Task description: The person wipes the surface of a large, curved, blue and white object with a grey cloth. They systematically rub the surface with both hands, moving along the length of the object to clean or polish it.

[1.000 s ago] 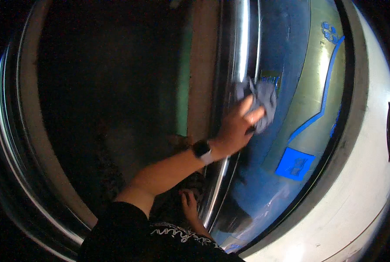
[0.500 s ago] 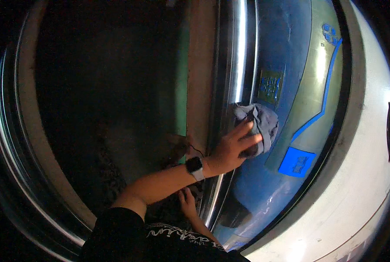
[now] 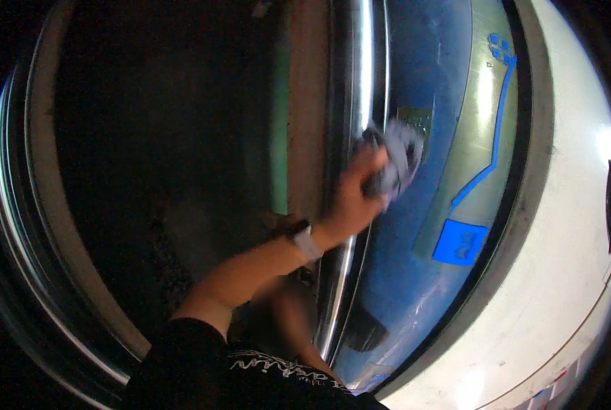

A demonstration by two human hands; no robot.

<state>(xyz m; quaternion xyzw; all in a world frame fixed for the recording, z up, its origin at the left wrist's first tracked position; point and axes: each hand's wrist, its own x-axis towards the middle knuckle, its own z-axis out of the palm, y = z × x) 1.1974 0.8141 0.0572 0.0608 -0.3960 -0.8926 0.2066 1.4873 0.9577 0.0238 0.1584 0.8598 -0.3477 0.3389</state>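
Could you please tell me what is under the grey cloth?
The cloth, in the left hand, overlaps the blue surface and an olive patch, whose upper part shows above it. What lies directly beneath is hidden.

black shirt [image 3: 175, 369] | white lettering [image 3: 278, 370] (illegible) | blue patch [image 3: 447, 251] | unclear markings [image 3: 464, 247]

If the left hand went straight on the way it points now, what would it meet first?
Beyond the grey cloth it holds, the left hand would probably meet the small olive patch with blue markings, partly hidden by the cloth, on the blue surface. Depth is hard to judge.
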